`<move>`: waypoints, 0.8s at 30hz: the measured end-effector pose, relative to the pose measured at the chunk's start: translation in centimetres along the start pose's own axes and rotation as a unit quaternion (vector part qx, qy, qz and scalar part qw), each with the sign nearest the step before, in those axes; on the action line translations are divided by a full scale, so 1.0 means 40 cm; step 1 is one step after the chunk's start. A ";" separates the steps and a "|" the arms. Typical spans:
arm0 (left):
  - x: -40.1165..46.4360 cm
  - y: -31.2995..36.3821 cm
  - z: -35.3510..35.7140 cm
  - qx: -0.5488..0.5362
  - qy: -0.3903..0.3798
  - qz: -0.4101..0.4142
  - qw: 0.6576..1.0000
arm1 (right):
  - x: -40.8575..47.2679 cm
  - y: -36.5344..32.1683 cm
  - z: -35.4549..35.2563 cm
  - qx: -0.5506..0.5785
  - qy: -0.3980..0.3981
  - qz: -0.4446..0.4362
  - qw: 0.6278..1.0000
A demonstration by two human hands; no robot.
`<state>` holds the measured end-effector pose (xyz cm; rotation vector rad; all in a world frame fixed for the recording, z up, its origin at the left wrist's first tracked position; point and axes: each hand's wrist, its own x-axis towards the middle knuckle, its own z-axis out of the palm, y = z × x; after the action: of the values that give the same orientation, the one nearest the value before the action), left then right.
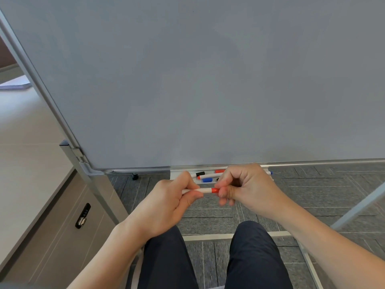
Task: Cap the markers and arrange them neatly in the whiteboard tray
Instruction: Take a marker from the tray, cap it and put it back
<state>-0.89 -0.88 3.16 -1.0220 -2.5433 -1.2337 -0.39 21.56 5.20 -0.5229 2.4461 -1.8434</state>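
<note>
A large whiteboard (208,80) fills the far side of the scene, its metal frame slanting down the left edge. Below it lies grey patterned carpet (312,195), and at the near left stands a beige cabinet (52,226) with a black combination lock (83,215) on its door. The person's dark trouser legs (208,257) show at the near centre, with a stand's metal bar crossing the floor behind them.

Both forearms reach in from the near edge and meet in front of the board's lower rim. The left hand (166,203) is curled around the white barrel of a marker (205,190), held level, thumb and fingers closed on it. The right hand (248,188) is closed too, its fingertips pinching the red cap (215,190) at the marker's right end; whether the cap is fully seated cannot be told.

Just beyond the hands, the white tray (181,174) hangs under the board. In it lie a black-capped marker (199,174) at the left, a red-tipped marker (209,176) beside it, a loose blue cap (207,180) nearer, and a red cap (219,171) farther back. A blue marker tip (270,173) pokes out to the right of the right hand. The rest of the tray is hidden by the hands.
</note>
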 end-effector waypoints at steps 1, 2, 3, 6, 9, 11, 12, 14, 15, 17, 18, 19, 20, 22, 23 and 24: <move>0.005 -0.003 0.000 0.007 0.003 -0.010 1.000 | 0.004 0.003 0.002 -0.008 0.010 0.006 1.000; 0.011 -0.006 -0.001 0.013 0.009 -0.023 1.000 | 0.008 0.006 0.004 -0.022 0.025 0.008 0.999; 0.017 -0.010 -0.001 0.020 0.015 -0.035 0.999 | 0.014 0.009 0.009 -0.043 0.044 0.007 0.998; 0.030 -0.034 0.003 0.074 0.034 -0.064 0.995 | 0.037 0.017 0.020 -0.141 0.091 -0.005 0.986; 0.030 -0.065 0.006 0.127 0.109 -0.098 0.981 | 0.047 0.029 0.018 -0.236 0.119 -0.035 0.964; 0.027 -0.080 0.008 0.137 0.176 -0.122 0.967 | 0.043 0.039 0.005 -0.244 0.148 -0.044 0.957; 0.027 -0.086 0.010 0.143 0.200 -0.134 0.960 | 0.039 0.044 -0.002 -0.242 0.159 -0.044 0.956; 0.030 -0.096 0.020 0.168 0.220 -0.145 0.950 | 0.031 0.056 -0.011 -0.252 0.171 -0.043 0.951; 0.032 -0.101 0.027 0.182 0.225 -0.145 0.946 | 0.028 0.061 -0.014 -0.263 0.173 -0.043 0.948; 0.034 -0.110 0.043 0.205 0.231 -0.135 0.941 | 0.019 0.065 -0.017 -0.280 0.172 -0.044 0.943; 0.035 -0.114 0.051 0.218 0.233 -0.126 0.939 | 0.015 0.065 -0.020 -0.289 0.170 -0.047 0.941; 0.034 -0.119 0.058 0.232 0.232 -0.117 0.938 | 0.011 0.066 -0.023 -0.298 0.169 -0.049 0.938; 0.033 -0.124 0.063 0.246 0.229 -0.109 0.936 | 0.008 0.067 -0.025 -0.306 0.167 -0.051 0.936; 0.030 -0.131 0.070 0.263 0.224 -0.098 0.933 | 0.004 0.071 -0.031 -0.325 0.160 -0.051 0.931; 0.029 -0.135 0.073 0.265 0.221 -0.094 0.934 | 0.004 0.073 -0.033 -0.335 0.156 -0.050 0.928; 0.029 -0.138 0.074 0.264 0.220 -0.091 0.935 | 0.004 0.075 -0.034 -0.343 0.152 -0.048 0.926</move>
<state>-4.75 -0.50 -1.89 -0.3504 -2.4230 -0.6392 -1.57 23.51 2.82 -0.3912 3.3263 -1.0962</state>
